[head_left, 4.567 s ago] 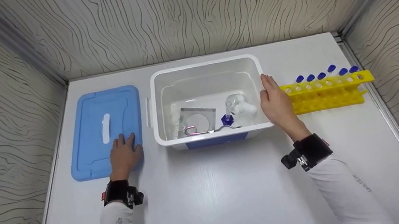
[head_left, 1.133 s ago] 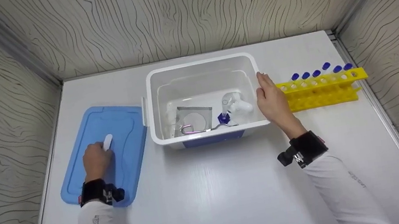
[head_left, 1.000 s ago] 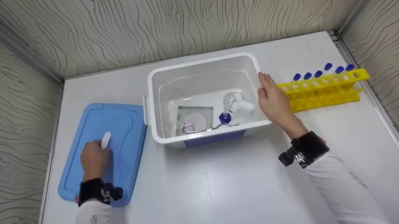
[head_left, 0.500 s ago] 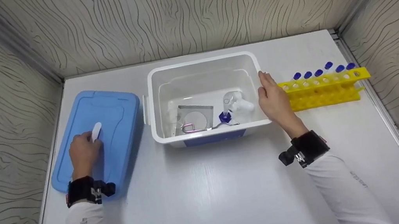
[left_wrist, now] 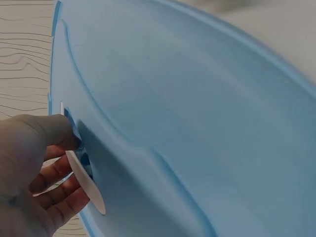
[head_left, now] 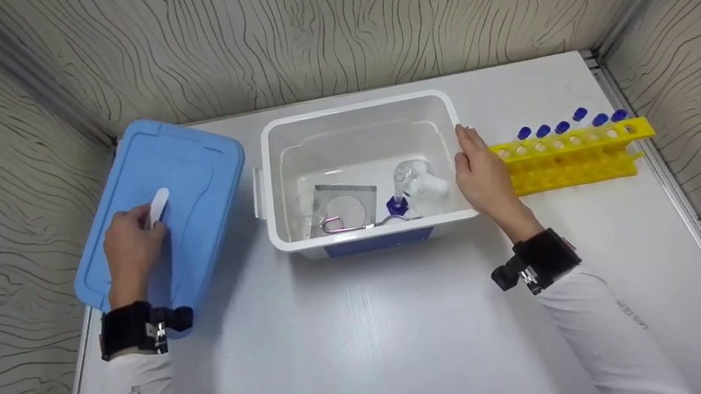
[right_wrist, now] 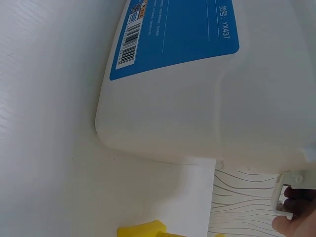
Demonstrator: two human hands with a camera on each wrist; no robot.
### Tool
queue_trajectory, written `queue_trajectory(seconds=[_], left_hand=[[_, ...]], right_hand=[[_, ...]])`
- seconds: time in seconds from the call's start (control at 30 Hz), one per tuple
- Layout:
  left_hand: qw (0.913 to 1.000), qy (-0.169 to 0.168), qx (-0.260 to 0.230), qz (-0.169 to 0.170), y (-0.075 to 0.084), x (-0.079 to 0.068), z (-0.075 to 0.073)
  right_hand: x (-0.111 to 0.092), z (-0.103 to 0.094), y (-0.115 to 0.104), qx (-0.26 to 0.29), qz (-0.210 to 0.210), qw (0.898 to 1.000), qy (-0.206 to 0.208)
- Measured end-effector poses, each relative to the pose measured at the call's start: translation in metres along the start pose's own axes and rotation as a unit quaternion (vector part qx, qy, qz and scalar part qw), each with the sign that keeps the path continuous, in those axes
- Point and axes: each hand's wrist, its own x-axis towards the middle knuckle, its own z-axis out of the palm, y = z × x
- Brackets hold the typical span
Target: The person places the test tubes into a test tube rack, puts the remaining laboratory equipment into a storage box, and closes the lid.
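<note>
The blue lid (head_left: 179, 167) hangs tilted above the table on the left. My left hand (head_left: 132, 247) grips its white handle (head_left: 159, 207); in the left wrist view the thumb and fingers (left_wrist: 61, 173) close round that handle (left_wrist: 89, 185). A white storage box (head_left: 363, 235) stands uncovered in the middle. My right hand (head_left: 485, 170) lies along its right rim, and the right wrist view shows its fingers hooked at the box's white side latch (right_wrist: 280, 197). Inside the box lie a metal clamp-like piece (head_left: 372, 224), a grey-edged square (head_left: 349, 207) and clear glassware (head_left: 414, 180) with a purple base.
A yellow test-tube rack (head_left: 571, 164) stands right of the box, close to my right hand, holding several tubes with blue caps (head_left: 562, 127). Another white latch (head_left: 257, 193) sticks out from the box's left side. Patterned panels (head_left: 325, 27) wall in the white table (head_left: 346, 350).
My left hand, lying flat on the lid at first, has taken hold of its handle. The lid has risen off the table and moved away from me. The right hand stays at the box.
</note>
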Motion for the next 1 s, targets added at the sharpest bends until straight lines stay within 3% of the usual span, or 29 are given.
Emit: queue_trajectory(seconds=[0.17, 0.4, 0.63, 1.0], left_hand=[[0.9993, 0.011, 0.004, 0.036, 0.014, -0.002, -0.010], [0.9967, -0.003, 0.006, 0.081, 0.044, -0.006, -0.013], [0.9909, 0.002, 0.020, 0.133, 0.078, -0.008, -0.012], [0.9805, -0.039, 0.036, 0.189, 0.127, -0.016, -0.001]], right_hand=[[0.001, 0.000, -0.001, -0.010, -0.007, 1.000, 0.000], [0.001, 0.000, 0.002, -0.009, -0.002, 1.000, -0.003], [0.000, -0.001, 0.004, 0.003, -0.017, 1.000, 0.002], [-0.001, -0.001, 0.002, 0.005, -0.011, 1.000, 0.002]])
